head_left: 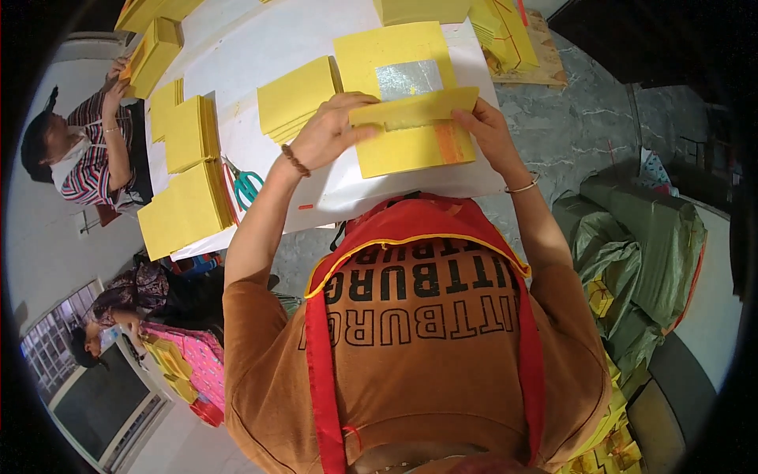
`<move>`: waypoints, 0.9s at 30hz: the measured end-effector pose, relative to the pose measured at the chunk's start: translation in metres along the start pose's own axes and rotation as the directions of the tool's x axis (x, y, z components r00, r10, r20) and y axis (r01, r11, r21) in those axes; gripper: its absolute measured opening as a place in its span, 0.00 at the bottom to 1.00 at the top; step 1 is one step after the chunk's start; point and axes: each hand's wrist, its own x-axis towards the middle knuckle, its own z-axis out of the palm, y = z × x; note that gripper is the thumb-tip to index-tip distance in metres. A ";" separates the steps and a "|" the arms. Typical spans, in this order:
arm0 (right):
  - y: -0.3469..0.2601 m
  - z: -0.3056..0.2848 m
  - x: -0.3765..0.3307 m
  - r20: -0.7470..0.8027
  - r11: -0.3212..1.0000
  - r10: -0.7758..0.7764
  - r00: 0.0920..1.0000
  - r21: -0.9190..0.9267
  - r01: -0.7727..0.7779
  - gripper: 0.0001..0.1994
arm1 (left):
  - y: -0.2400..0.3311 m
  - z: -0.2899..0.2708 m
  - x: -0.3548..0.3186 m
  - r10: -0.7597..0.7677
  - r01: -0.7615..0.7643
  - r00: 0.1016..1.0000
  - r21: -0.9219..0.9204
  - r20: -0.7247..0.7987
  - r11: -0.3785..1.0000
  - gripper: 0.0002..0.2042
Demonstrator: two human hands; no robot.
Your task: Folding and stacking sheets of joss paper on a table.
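Observation:
A yellow paper sheet (418, 107) is raised and bent over between my hands, above a stack of the same yellow paper (395, 164) with an orange patch on it. At the sheet's left end is my left hand (328, 130), fingers behind it and thumb in front, closed on it and slightly blurred. My right hand (485, 130) pinches the right corner, thumb on the near side. Just beyond the sheet lies more yellow paper (355, 51) bearing a silver foil rectangle (408, 79).
Stacks of yellow paper (296, 95) and more piles (185, 209) stand on the white table (229, 59). Teal-handled scissors (247, 188) lie near the left piles. One person (91, 154) handles paper at the far left; another (134, 292) is lower left. Green sacks (632, 229) stand right.

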 end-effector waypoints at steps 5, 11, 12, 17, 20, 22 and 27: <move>-0.020 -0.005 0.008 0.061 0.726 -0.509 0.859 -0.504 0.467 0.14 | 0.005 -0.002 -0.004 -0.035 0.037 0.980 0.009 -0.196 0.999 0.12; -0.033 -0.008 -0.021 0.418 0.386 -0.466 0.779 -0.696 0.605 0.12 | 0.028 0.007 -0.033 0.081 -0.066 0.976 0.081 -0.201 0.995 0.14; -0.034 -0.005 -0.027 0.417 0.505 -0.395 0.818 -0.645 0.573 0.11 | 0.029 0.011 -0.040 0.013 -0.010 0.989 0.021 -0.147 1.000 0.14; -0.027 0.008 -0.032 0.264 0.614 -0.286 0.921 -0.688 0.387 0.09 | 0.027 0.027 -0.033 -0.215 0.236 0.930 0.038 -0.299 0.971 0.10; -0.033 0.019 -0.023 0.002 0.847 -0.130 0.991 -0.520 0.112 0.11 | 0.022 0.019 -0.017 -0.549 0.497 0.819 -0.272 -0.167 0.824 0.12; -0.029 0.019 -0.015 -0.117 0.908 -0.106 0.987 -0.417 0.048 0.15 | 0.006 0.024 -0.013 -0.572 0.491 0.800 -0.352 -0.179 0.797 0.13; -0.025 0.018 -0.006 -0.132 0.913 -0.067 0.989 -0.408 0.007 0.21 | -0.005 0.023 0.000 -0.706 0.524 0.708 -0.658 -0.016 0.540 0.10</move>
